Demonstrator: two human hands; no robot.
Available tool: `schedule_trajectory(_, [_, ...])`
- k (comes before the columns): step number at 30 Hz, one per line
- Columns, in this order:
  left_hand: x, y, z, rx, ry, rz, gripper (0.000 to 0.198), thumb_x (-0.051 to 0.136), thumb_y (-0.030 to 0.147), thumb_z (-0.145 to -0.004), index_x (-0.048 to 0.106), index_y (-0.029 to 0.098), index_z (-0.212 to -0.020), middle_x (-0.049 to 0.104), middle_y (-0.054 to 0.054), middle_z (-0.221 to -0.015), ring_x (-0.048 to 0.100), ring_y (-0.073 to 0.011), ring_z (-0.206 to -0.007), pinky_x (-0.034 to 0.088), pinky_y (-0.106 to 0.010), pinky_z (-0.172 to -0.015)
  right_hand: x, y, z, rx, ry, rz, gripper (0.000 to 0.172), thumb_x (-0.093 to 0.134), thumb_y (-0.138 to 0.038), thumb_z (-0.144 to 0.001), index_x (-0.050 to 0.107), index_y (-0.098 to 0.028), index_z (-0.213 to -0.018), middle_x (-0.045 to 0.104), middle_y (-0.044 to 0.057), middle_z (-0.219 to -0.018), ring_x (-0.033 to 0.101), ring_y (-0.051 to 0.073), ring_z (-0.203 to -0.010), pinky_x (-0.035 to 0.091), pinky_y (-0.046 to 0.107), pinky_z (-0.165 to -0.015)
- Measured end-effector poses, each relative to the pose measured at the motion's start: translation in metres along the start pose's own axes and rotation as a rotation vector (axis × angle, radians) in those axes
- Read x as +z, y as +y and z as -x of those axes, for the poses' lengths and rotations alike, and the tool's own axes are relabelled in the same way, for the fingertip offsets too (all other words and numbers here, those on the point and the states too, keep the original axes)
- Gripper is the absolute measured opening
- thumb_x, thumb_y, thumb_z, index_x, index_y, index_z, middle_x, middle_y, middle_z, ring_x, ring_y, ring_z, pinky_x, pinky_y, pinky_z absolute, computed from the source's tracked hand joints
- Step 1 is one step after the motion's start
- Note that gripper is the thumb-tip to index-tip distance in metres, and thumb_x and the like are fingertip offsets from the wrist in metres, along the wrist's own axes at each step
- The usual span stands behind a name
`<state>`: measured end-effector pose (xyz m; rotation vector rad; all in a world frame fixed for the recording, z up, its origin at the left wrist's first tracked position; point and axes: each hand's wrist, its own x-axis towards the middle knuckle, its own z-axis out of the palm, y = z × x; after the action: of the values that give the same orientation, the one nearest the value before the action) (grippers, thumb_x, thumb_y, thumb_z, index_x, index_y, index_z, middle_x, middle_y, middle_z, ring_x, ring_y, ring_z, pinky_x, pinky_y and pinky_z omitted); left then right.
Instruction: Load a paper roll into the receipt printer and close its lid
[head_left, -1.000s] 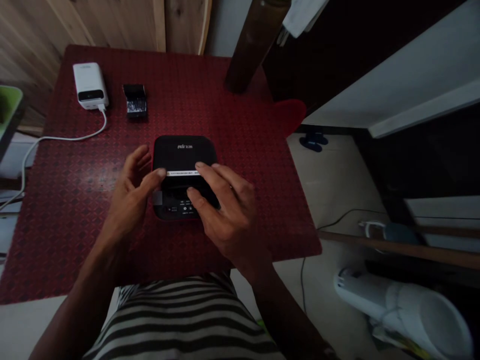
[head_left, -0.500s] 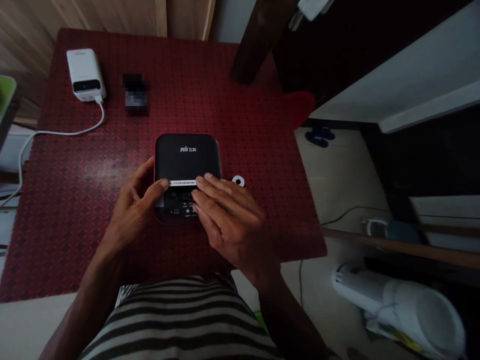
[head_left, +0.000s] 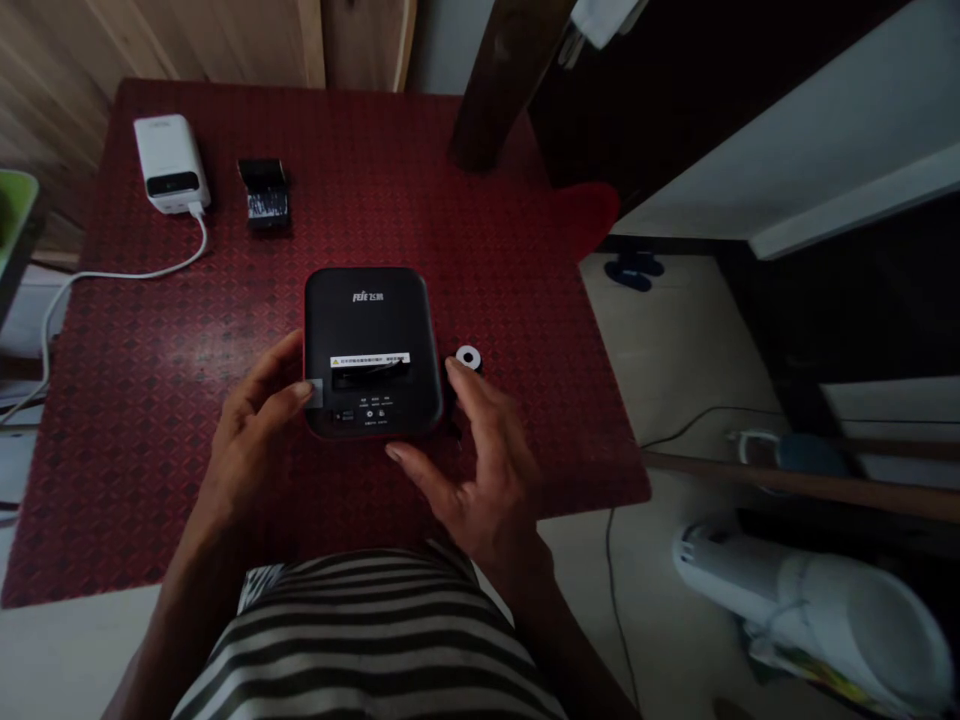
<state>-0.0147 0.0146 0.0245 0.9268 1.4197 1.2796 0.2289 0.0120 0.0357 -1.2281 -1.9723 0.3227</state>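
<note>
A black receipt printer (head_left: 367, 325) with red sides lies flat on the table in front of me. It has a white label strip (head_left: 369, 360), a narrow slot below that, and small buttons near its front edge. My left hand (head_left: 259, 415) grips the printer's left edge, thumb at the top rim by a clear tab and fingers along the side. At the front right corner, my right hand (head_left: 476, 455) is open, thumb and fingers spread around the corner; whether it touches the case I cannot tell. A small white disc with a black centre (head_left: 469, 357) is just beyond its fingertips.
The table (head_left: 360, 185) has a red patterned top. At its back left are a white power bank (head_left: 169, 160) with a white cable (head_left: 142, 273) and a small black object (head_left: 266, 195). A dark post (head_left: 491, 90) rises behind. Slippers (head_left: 634, 270) lie on the floor at right.
My right hand has lifted off the printer's top and moved right and down, opening and uncovering the slot and buttons. My left thumb has slid down toward the left edge.
</note>
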Motion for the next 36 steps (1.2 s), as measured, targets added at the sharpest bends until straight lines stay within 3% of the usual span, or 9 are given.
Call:
schedule_trajectory(4, [-0.002, 0.005, 0.003, -0.099, 0.052, 0.071, 0.059, 0.093, 0.04, -0.096, 0.086, 0.032, -0.153, 0.085, -0.006, -0.157, 0.076, -0.041, -0.15, 0.059, -0.059, -0.133, 0.01, 0.003, 0.011, 0.051, 0.001, 0.004, 0.087, 0.089, -0.037, -0.113, 0.043, -0.028, -0.186, 0.083, 0.02, -0.152, 0.084, 0.038, -0.135, 0.077, 0.059, -0.111])
schedule_trajectory(11, [0.002, 0.01, 0.001, -0.047, 0.045, -0.046, 0.056, 0.091, 0.044, -0.098, 0.085, 0.031, -0.152, 0.087, -0.009, -0.151, 0.08, -0.0403, -0.144, 0.067, -0.056, -0.124, 0.018, 0.007, 0.008, 0.083, -0.003, 0.013, 0.085, 0.089, -0.035, -0.112, 0.044, -0.028, -0.184, 0.085, 0.019, -0.146, 0.086, 0.037, -0.127, 0.078, 0.058, -0.105])
schedule_trajectory(22, [0.007, 0.014, 0.004, -0.072, 0.049, -0.015, 0.059, 0.09, 0.043, -0.099, 0.082, 0.027, -0.155, 0.084, -0.011, -0.156, 0.076, -0.0412, -0.152, 0.061, -0.06, -0.132, 0.02, 0.01, 0.012, 0.089, 0.053, -0.022, 0.092, 0.091, -0.047, -0.112, 0.04, -0.032, -0.187, 0.084, 0.018, -0.151, 0.088, 0.036, -0.128, 0.08, 0.057, -0.105])
schedule_trajectory(29, [0.01, 0.011, 0.003, -0.07, 0.075, -0.048, 0.063, 0.086, 0.039, -0.099, 0.08, 0.028, -0.16, 0.083, -0.01, -0.158, 0.076, -0.0407, -0.154, 0.061, -0.061, -0.132, 0.021, 0.01, 0.011, 0.121, 0.024, -0.075, 0.096, 0.094, -0.043, -0.109, 0.039, -0.032, -0.187, 0.085, 0.017, -0.149, 0.089, 0.037, -0.128, 0.08, 0.058, -0.106])
schedule_trajectory(36, [0.005, -0.002, 0.004, 0.008, 0.068, -0.047, 0.06, 0.081, 0.045, -0.104, 0.079, 0.029, -0.162, 0.084, -0.009, -0.155, 0.077, -0.04, -0.15, 0.063, -0.059, -0.128, 0.0, 0.01, -0.001, 0.091, -0.029, -0.082, 0.079, 0.091, -0.054, -0.111, 0.057, -0.028, -0.177, 0.087, 0.016, -0.144, 0.088, 0.036, -0.127, 0.078, 0.057, -0.106])
